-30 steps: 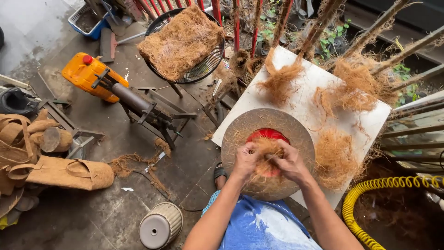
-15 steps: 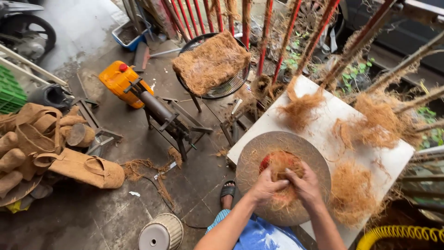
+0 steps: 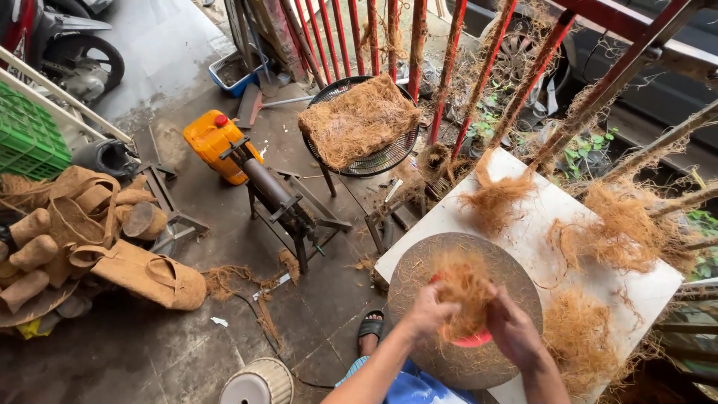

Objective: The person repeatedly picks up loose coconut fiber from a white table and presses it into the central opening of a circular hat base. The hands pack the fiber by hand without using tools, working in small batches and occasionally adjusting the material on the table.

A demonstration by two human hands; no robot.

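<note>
A round brown mould disc (image 3: 419,273) lies on a white table (image 3: 557,213), with a red piece (image 3: 473,340) at its middle. A tuft of coconut fibre (image 3: 465,288) sits over the red piece. My left hand (image 3: 428,313) presses the fibre from the left and my right hand (image 3: 513,331) presses it from the right. Both hands grip the tuft between their fingers. Loose fibre clumps (image 3: 624,224) lie on the table to the right and behind.
A wire rack on legs holds a flat fibre mat (image 3: 359,120). An orange jug (image 3: 211,142) sits by a metal roller stand (image 3: 280,202). Fibre pots and bags (image 3: 97,232) pile at the left. Red bars (image 3: 449,60) stand behind the table. A pale round basket (image 3: 258,383) is near my sandalled foot (image 3: 369,328).
The view has shifted, so everything sits lower and further right. My hands stay on the fibre at the disc's middle, and more fibre now covers the red piece.
</note>
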